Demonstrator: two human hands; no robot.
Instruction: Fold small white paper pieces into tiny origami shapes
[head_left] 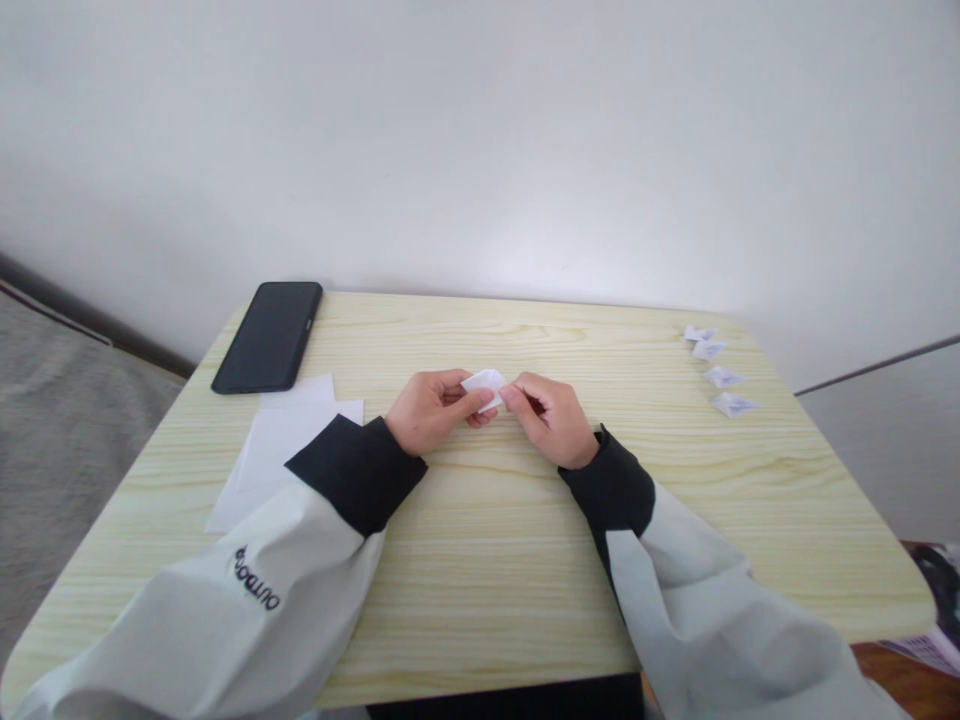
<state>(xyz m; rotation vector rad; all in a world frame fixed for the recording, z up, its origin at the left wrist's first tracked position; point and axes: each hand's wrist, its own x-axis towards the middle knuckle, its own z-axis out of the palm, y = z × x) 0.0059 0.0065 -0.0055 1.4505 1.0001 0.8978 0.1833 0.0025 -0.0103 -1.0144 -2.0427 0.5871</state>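
Observation:
A small folded piece of white paper (485,383) is held between both hands just above the middle of the pale wooden table (480,560). My left hand (431,408) pinches its left side with thumb and fingers closed. My right hand (551,418) pinches its right edge, fingers curled in. Both wrists rest on the tabletop. Part of the paper is hidden behind my fingers.
A black phone (268,335) lies face down at the back left corner. Loose white paper sheets (277,440) lie under my left sleeve. Several small folded paper pieces (718,372) sit in a row at the back right. A white wall stands behind the table.

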